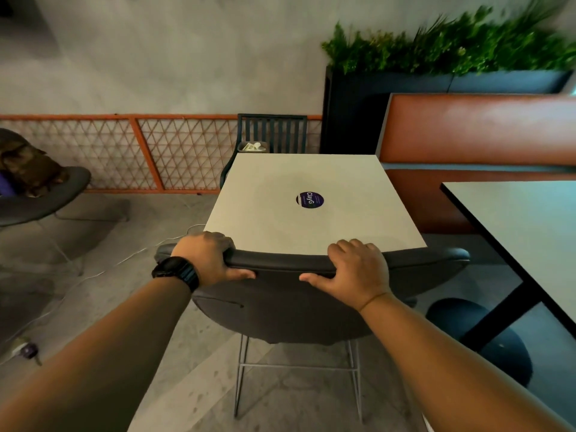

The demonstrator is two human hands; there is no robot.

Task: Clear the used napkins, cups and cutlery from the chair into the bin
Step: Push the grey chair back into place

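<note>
Both the left hand and right hand grip the chair by its rigid, padded, probably light backrest rim.

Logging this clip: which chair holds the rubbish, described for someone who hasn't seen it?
Start at the white square table. Beyond its far edge stands a dark slatted chair, crumpled napkins on its seat. The nearer grey chair, gripped by both hands, has a solid padded back.

A white table bears a round purple sticker; planter greenery behind.
</note>
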